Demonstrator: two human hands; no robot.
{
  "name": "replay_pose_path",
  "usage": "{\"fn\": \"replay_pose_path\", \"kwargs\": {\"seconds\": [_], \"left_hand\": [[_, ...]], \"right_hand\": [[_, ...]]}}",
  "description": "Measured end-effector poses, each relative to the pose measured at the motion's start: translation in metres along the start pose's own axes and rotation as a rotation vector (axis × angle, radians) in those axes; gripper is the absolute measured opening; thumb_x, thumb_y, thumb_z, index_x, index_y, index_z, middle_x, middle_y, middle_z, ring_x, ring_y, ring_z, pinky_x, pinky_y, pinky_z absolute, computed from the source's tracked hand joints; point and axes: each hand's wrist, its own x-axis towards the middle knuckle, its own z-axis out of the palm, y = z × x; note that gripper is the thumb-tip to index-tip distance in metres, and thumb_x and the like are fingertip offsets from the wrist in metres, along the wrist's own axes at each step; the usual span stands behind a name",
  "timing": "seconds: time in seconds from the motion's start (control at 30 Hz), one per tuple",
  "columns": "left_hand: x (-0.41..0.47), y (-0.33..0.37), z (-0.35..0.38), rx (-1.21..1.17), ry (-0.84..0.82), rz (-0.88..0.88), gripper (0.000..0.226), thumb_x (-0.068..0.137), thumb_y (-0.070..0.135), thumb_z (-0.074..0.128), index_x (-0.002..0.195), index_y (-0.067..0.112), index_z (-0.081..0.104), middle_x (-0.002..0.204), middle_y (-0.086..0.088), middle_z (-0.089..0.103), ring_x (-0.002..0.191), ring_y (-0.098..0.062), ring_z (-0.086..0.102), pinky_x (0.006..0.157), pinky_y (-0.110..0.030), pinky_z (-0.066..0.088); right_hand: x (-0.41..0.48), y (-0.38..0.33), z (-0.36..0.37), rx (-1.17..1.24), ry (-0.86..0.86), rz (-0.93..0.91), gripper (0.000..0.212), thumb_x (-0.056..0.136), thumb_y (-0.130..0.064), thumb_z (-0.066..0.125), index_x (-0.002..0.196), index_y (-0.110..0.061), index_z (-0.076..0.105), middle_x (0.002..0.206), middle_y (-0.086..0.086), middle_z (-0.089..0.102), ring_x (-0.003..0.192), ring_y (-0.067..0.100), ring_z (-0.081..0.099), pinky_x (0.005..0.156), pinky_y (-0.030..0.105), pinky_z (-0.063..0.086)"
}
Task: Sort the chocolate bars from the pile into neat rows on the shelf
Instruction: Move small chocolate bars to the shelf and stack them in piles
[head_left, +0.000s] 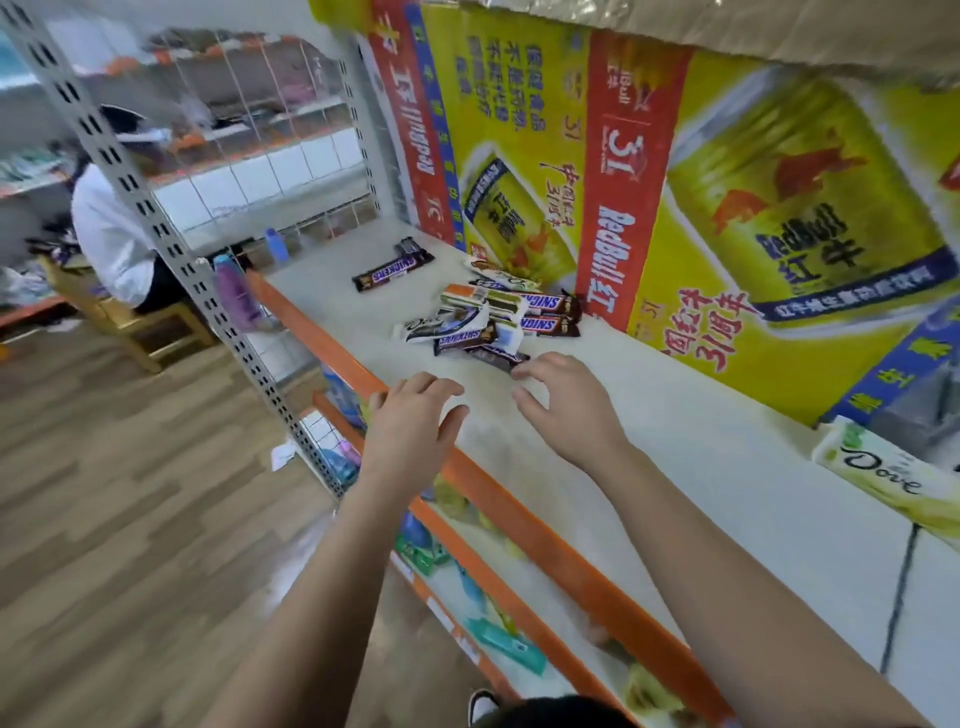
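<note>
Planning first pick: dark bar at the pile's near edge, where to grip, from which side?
Probably pinch the dark bar across its width at its exposed right end, coming from the near side, where the right hand hovers. It lies flat, and its left end seems tucked under the pile.

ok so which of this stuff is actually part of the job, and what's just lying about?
Job: pile of chocolate bars, two separate Snickers bars beyond it, shelf, left hand, right hand.
Lying about: Red Bull poster, purple bottle, blue bottle, seated person.
</note>
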Motion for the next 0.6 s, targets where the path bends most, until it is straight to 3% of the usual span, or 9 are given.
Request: {"fn": "replay_pose_path", "kwargs": {"seconds": [0.27,0.43,0.6], "left_hand": [[0.06,-0.067,0.011,-0.07,-0.007,-0.036,0.026,0.093,0.035,0.052,0.116,0.027,0.06,0.116,0.003,0.059,0.11,-0.024,0.054,0.089,-0.041,0.036],[0.107,-0.102,0.018,-0.102,-0.052,0.043,0.025,0.093,0.036,0.051,0.115,0.029,0.059,0.115,0.003,0.058,0.11,-0.024,0.053,0.088,-0.04,0.035],[0.15,-0.129,0.019,-0.168,-0.089,0.149,0.023,0.093,0.036,0.049,0.114,0.031,0.059,0.112,0.005,0.059,0.107,-0.022,0.054,0.086,-0.038,0.035]], "right_hand": [[0.107,-0.01,0.041,-0.195,-0.045,-0.081,0.028,0.093,-0.016,0.05,0.117,-0.011,0.064,0.12,0.006,0.062,0.113,0.028,0.049,0.097,0.038,0.038],[0.144,-0.012,0.061,-0.371,-0.112,-0.047,0.032,0.088,-0.029,0.059,0.115,-0.012,0.064,0.122,0.007,0.062,0.116,0.03,0.051,0.095,0.042,0.043],[0.151,-0.017,0.071,-0.407,-0.123,0.117,0.049,0.081,-0.038,0.067,0.125,-0.02,0.059,0.12,0.005,0.057,0.118,0.029,0.043,0.095,0.039,0.033]]}}
